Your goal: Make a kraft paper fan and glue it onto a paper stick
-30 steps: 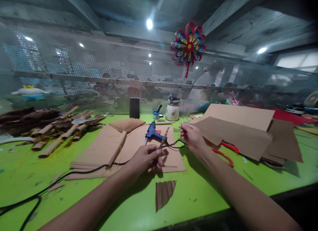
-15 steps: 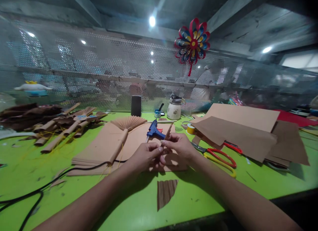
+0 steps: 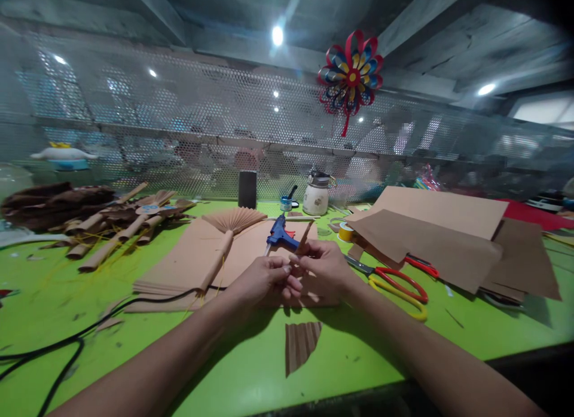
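Between thumb and fingers, my right hand [image 3: 325, 263] pinches a narrow folded piece of brown paper [image 3: 305, 236] whose tip points up. My left hand [image 3: 269, 279] meets it from the other side, with thumb and forefinger closed at the paper's lower end, which the fingers mostly hide. Just behind the hands, a blue glue gun [image 3: 280, 233] lies on a stack of tan paper sheets [image 3: 179, 255]. A pleated brown paper piece [image 3: 302, 346] rests on the green table in front of my hands. Left of them lies a pleated paper fan [image 3: 219, 255] with a rolled handle.
Scissors with red and yellow handles [image 3: 399, 288] lie right of my hands, near large brown sheets [image 3: 430, 244]. Several rolled paper handles [image 3: 116, 235] are heaped at left. A black cable [image 3: 134, 300] crosses the table. A white jar [image 3: 315, 195] stands at the back.
The view has shifted slightly. My left fingers have moved a little around the paper's lower end; my right hand keeps its pinch.
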The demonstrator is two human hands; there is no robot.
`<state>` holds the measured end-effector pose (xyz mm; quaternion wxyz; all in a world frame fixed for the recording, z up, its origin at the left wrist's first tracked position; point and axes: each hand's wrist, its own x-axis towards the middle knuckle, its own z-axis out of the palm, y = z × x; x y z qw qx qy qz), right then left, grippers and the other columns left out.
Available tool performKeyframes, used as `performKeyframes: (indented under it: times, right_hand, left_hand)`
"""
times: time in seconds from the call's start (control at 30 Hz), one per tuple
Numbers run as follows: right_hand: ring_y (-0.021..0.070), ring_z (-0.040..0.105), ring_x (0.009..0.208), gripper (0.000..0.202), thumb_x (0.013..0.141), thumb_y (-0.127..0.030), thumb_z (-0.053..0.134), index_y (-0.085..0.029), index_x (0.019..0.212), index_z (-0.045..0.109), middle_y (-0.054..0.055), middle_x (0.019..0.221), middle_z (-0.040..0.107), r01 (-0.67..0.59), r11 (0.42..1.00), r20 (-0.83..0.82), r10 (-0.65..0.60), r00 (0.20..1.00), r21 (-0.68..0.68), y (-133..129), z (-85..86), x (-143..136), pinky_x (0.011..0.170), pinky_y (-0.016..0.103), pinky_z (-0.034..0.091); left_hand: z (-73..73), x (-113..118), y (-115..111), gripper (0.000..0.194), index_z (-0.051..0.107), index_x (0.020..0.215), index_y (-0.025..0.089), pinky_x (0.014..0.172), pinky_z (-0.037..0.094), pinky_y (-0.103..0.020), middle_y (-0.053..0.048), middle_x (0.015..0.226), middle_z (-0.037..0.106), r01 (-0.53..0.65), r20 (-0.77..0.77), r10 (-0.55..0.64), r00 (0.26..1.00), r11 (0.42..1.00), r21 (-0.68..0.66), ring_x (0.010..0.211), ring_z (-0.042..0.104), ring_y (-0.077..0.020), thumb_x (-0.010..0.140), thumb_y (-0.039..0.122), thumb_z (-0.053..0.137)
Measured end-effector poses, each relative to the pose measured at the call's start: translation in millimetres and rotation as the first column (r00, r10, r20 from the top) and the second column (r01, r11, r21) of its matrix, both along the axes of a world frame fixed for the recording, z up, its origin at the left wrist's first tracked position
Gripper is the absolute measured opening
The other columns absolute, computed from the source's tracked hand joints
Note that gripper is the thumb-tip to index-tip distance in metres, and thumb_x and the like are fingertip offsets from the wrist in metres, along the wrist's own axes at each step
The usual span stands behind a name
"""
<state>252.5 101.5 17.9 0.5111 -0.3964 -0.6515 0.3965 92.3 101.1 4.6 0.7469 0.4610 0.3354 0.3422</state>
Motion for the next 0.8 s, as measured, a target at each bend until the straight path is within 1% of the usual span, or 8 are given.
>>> performKeyframes:
  times: [0.07,0.13,0.23,0.33,0.47,0.57,0.67,0.8]
  right_hand:
    - [0.0136,0.055,0.060,0.014,0.073,-0.026,0.067,-0.017,0.064,0.064,0.001,0.064,0.061,0.003,0.991,0.132,-0.020,0.991,0.130,-2,-1.5,-1,0.056,0.026,0.043]
    - [0.0144,0.056,0.064,0.011,0.076,-0.022,0.063,-0.017,0.066,0.065,0.002,0.068,0.062,-0.022,0.965,0.247,-0.045,0.968,0.263,-4,-2.4,-2,0.059,0.025,0.043]
    - [0.0135,0.054,0.063,0.014,0.077,-0.016,0.060,-0.017,0.063,0.061,0.002,0.068,0.060,-0.075,0.898,0.350,-0.091,0.932,0.434,-6,-4.3,-3,0.061,0.025,0.042]
    - [0.0135,0.051,0.063,0.013,0.075,-0.020,0.065,-0.017,0.064,0.059,0.002,0.069,0.057,-0.134,0.816,0.405,-0.131,0.905,0.563,-6,-9.1,-2,0.059,0.025,0.040]
    - [0.0165,0.052,0.072,0.013,0.076,-0.029,0.069,-0.017,0.080,0.064,0.005,0.080,0.056,-0.185,0.722,0.444,-0.186,0.877,0.667,-4,-15.2,-1,0.064,0.027,0.043]
    - [0.0171,0.051,0.076,0.007,0.085,-0.021,0.058,-0.018,0.086,0.064,0.005,0.081,0.055,-0.197,0.654,0.468,-0.268,0.842,0.730,-6,-13.9,-1,0.067,0.028,0.044]
    - [0.0173,0.050,0.074,0.015,0.088,-0.014,0.049,-0.017,0.088,0.064,0.005,0.078,0.055,-0.200,0.591,0.467,-0.340,0.817,0.781,-10,-8.1,-3,0.066,0.029,0.044]
    - [0.0182,0.049,0.075,0.015,0.089,-0.014,0.048,-0.016,0.089,0.063,0.007,0.081,0.058,-0.193,0.566,0.449,-0.356,0.820,0.801,-14,-3.9,-5,0.068,0.031,0.044]
  left_hand:
    - [-2.1,0,0,0.008,0.061,0.071,0.009,0.050,0.048,-0.021,-0.009,0.063,0.067,-0.029,-0.007,0.029,1.000,0.999,0.032,0.047,0.059,-0.0104,0.075,0.016,0.063]
    - [-3.6,1,1,0.007,0.061,0.069,0.009,0.047,0.045,-0.018,-0.009,0.062,0.066,-0.048,-0.012,0.049,0.999,0.997,0.060,0.045,0.057,-0.0091,0.072,0.014,0.064]
    - [-3.5,1,1,0.009,0.061,0.067,0.009,0.042,0.039,-0.018,-0.007,0.058,0.064,-0.079,-0.035,0.082,0.996,0.993,0.092,0.041,0.052,-0.0079,0.070,0.016,0.065]
    - [0.1,0,-1,0.012,0.058,0.061,0.011,0.041,0.036,-0.018,-0.003,0.051,0.059,-0.117,-0.061,0.124,0.990,0.987,0.110,0.039,0.049,-0.0076,0.067,0.018,0.066]
    - [7.8,-2,-4,0.017,0.056,0.054,0.012,0.042,0.035,-0.018,-0.001,0.047,0.055,-0.142,-0.082,0.154,0.985,0.980,0.139,0.041,0.048,-0.0082,0.065,0.020,0.066]
    - [11.4,-4,-5,0.019,0.054,0.051,0.012,0.041,0.029,-0.017,0.001,0.044,0.050,-0.163,-0.080,0.178,0.981,0.972,0.172,0.040,0.043,-0.0069,0.064,0.021,0.065]
    - [13.2,-4,-6,0.023,0.049,0.045,0.014,0.039,0.022,-0.018,0.003,0.041,0.044,-0.178,-0.068,0.194,0.979,0.965,0.193,0.039,0.035,-0.0054,0.064,0.019,0.062]
    - [16.7,-2,-9,0.026,0.042,0.040,0.016,0.040,0.020,-0.019,0.004,0.038,0.038,-0.202,-0.055,0.216,0.975,0.960,0.196,0.038,0.030,-0.0053,0.063,0.018,0.055]
